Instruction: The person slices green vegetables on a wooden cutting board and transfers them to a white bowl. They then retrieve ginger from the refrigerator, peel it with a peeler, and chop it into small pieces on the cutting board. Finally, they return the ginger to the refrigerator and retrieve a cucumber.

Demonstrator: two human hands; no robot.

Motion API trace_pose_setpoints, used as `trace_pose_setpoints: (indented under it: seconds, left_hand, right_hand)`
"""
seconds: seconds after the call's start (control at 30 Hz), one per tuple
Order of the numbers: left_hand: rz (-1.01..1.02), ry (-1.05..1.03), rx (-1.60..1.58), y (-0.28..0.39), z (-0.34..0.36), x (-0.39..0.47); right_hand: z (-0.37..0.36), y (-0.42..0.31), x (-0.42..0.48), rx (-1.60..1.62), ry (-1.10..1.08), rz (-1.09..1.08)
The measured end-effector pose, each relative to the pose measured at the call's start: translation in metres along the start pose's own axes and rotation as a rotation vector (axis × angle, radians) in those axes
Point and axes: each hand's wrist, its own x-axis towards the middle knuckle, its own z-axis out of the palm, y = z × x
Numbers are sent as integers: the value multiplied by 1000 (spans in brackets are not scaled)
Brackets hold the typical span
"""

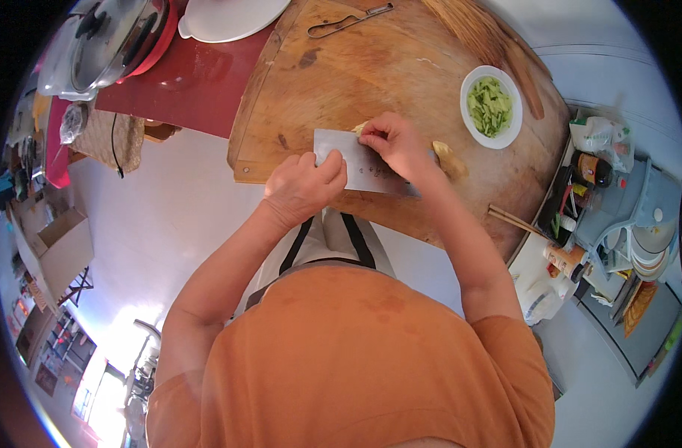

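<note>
A wide cleaver blade with engraved writing lies at the near edge of the wooden cutting board. My left hand, fingers curled, rests at the blade's left end; what it grips is hidden. Above the blade, my right hand pinches with thumb and fingers beside a small pale yellow piece at the blade's upper edge; whether it holds the piece cannot be told. Another pale yellow piece, perhaps peeled ginger, lies right of my right wrist. A white bowl of cut green vegetable stands farther right.
A metal peeler lies at the board's far side, a straw brush at the far right. Chopsticks jut over the right edge near bottles. On the red table stand a white plate and a lidded pan.
</note>
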Motion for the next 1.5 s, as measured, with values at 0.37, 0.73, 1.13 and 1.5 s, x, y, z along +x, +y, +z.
trace_pose_setpoints:
  seconds: [0.37,0.73,1.13,1.5]
  left_hand:
    - [-80,-19,12,-2,-13,-26]
    - [-118,-119,-75,1,-46,-65]
    - [-296,-171,-73,2,-76,-102]
    - [-536,-76,-328,-17,-72,-110]
  right_hand:
    - [-36,0,4,-29,-173,42]
    - [-23,17,22,-346,-63,-250]
    - [2,23,15,-449,-22,-393]
    - [32,15,-13,-247,306,13]
